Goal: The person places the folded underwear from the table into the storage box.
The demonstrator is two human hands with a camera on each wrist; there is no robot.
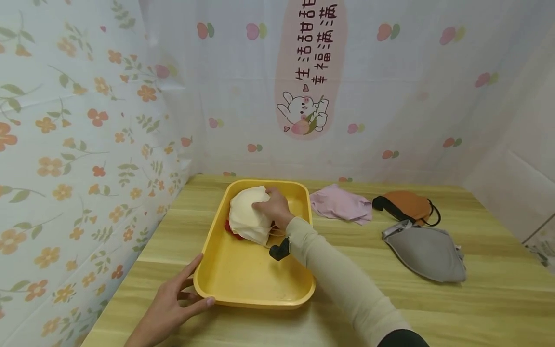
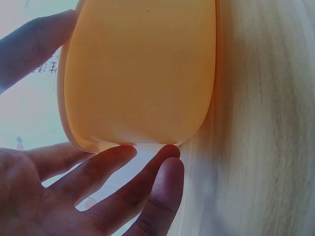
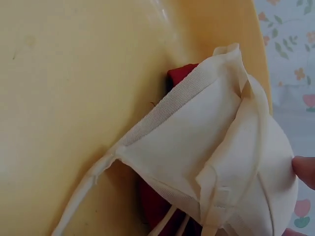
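My left hand (image 1: pixel 166 301) is spread around the near left corner of a yellow tray (image 1: pixel 256 306), its fairly straight fingers (image 2: pixel 110 160) touching the outside wall. Inside the tray, towards the far left, lies a cream bra-like garment (image 1: pixel 247 217) with a rounded cup and thin straps. My right hand (image 1: pixel 275 207) holds the cup from above and the right; in the right wrist view one fingertip (image 3: pixel 304 171) meets its curved edge. Beneath the cream garment, red cloth (image 3: pixel 181 73) shows at the sides, mostly covered.
Right of the tray, a pink cloth piece (image 1: pixel 340 205) lies on the wooden table (image 1: pixel 347 260). Farther right are an orange cupped piece (image 1: pixel 407 205) with black straps and a grey folded one (image 1: pixel 427 250). Patterned curtains (image 1: pixel 243 96) stand behind and at the left.
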